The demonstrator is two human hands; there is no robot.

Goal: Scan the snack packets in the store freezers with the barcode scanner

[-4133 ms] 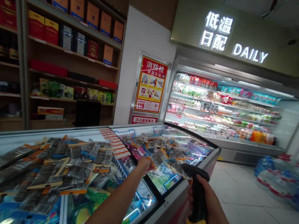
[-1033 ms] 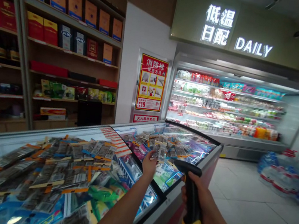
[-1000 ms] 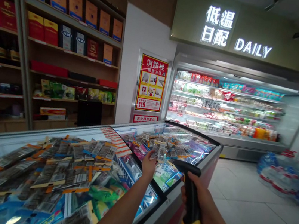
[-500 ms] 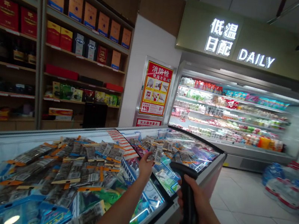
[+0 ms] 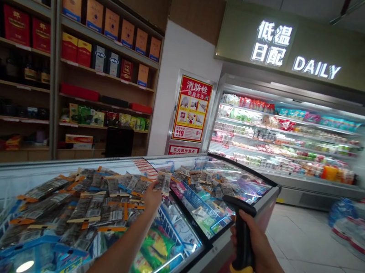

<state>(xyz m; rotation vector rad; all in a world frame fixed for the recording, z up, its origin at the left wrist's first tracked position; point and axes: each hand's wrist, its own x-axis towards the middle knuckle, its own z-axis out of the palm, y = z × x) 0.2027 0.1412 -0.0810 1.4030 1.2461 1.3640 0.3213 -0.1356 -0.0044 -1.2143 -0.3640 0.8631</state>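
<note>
Between the fingers of my left hand point(image 5: 153, 195) is a small grey packet point(image 5: 163, 182), held just over the right end of a large spread of similar packets point(image 5: 89, 200) with orange and pale edges. That spread lies on the glass top of a chest freezer point(image 5: 180, 258). My right hand point(image 5: 253, 235) is wrapped round the grip of a black barcode scanner point(image 5: 243, 238) with a yellow band low on its handle and a cable below. The scanner's head points left, above the freezer's front edge. A second pile of packets point(image 5: 208, 180) lies on the farther glass lid.
Bagged frozen goods point(image 5: 154, 247) show through the glass. Shelves of boxes point(image 5: 112, 24) line the left wall. An open chilled cabinet point(image 5: 286, 139) stands at the back. Bundled water bottles point(image 5: 355, 228) sit on the tiled floor point(image 5: 310, 249) at the right.
My left hand has moved left with the packet, from near the farther pile to the edge of the nearer spread. The scanner in my right hand has shifted slightly right.
</note>
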